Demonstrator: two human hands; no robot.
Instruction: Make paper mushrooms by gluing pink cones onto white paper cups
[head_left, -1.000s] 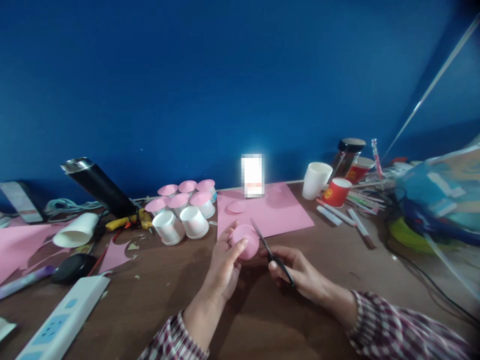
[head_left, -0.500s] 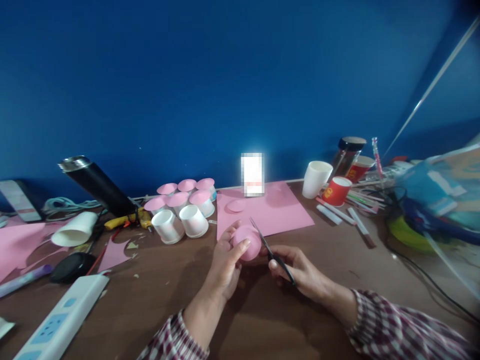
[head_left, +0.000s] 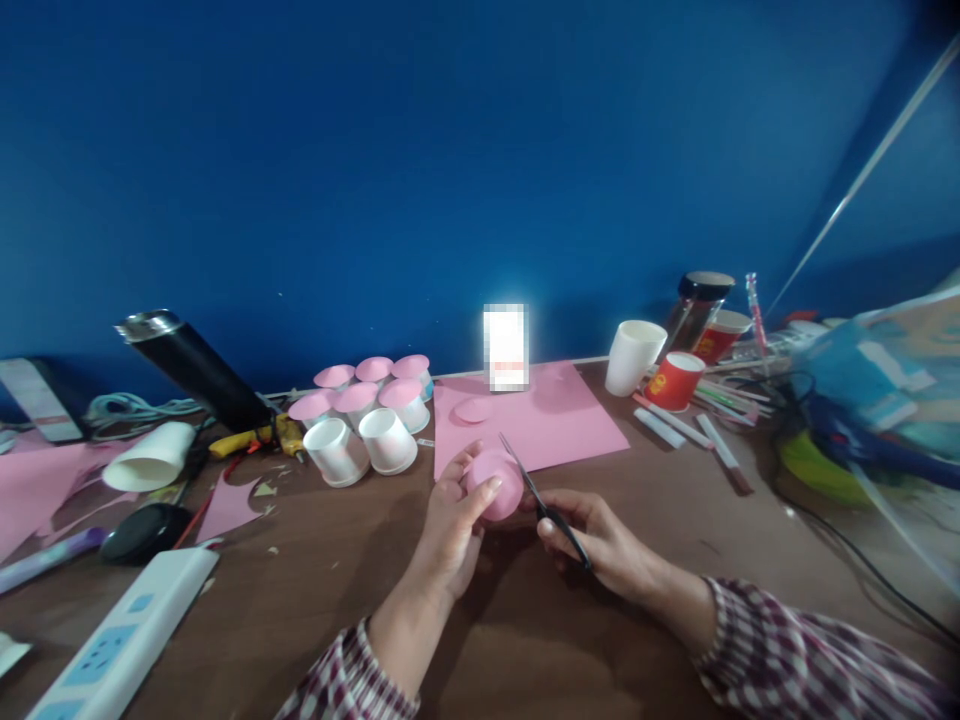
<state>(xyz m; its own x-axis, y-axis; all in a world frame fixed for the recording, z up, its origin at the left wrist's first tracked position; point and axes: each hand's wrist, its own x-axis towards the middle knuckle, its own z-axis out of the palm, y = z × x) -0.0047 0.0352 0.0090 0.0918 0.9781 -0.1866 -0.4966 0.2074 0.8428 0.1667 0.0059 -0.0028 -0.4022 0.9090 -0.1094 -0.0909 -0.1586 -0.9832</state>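
Black scissors (head_left: 564, 540) sit in your right hand (head_left: 600, 545), fingers curled round the handles; your left hand (head_left: 450, 530) pinches the pink disc (head_left: 505, 486) above the near table (head_left: 315, 620) by its left side, seemingly leaving the right rim free. Beyond lies a pink sheet (head_left: 559, 420).

Pink disc (head_left: 508, 488) now slightly closer to the scissors (head_left: 546, 511)
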